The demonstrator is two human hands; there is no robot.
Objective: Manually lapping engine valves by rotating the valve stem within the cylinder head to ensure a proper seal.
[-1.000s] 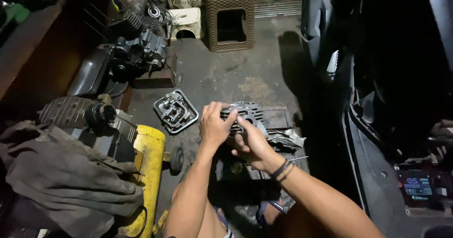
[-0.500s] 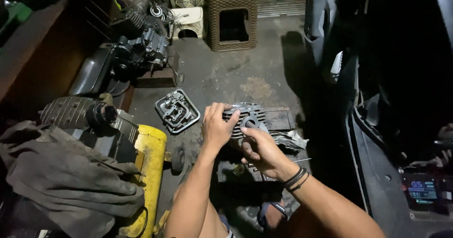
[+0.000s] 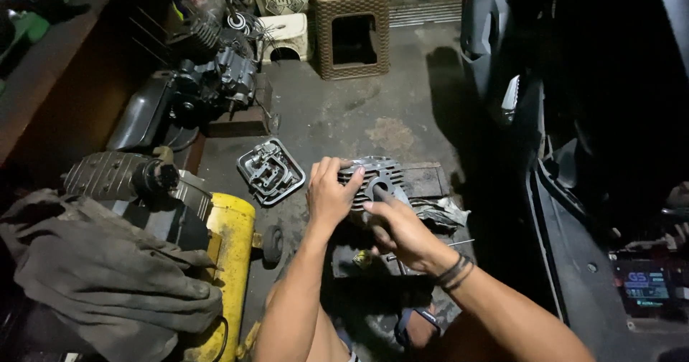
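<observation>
A grey finned metal engine cylinder (image 3: pixel 378 175) rests on a wooden block (image 3: pixel 423 180) on the concrete floor. My left hand (image 3: pixel 329 195) grips the cylinder's left side, fingers curled over the fins. My right hand (image 3: pixel 397 227) lies against its near side, with the forefinger stretched out onto the round port on top. What the right palm holds, if anything, is hidden. A crumpled rag (image 3: pixel 439 211) lies just right of the cylinder.
A grey engine cover (image 3: pixel 270 171) lies on the floor left of the cylinder. A yellow compressor tank (image 3: pixel 228 254) and a grey cloth (image 3: pixel 100 276) sit at the left. Engine parts (image 3: pixel 215 82), a wicker stool (image 3: pixel 353 23) and a dark vehicle body (image 3: pixel 596 118) surround the spot.
Both hands stayed on the cylinder. My right hand slid back a little and its forefinger now points onto the port. The view shifted slightly.
</observation>
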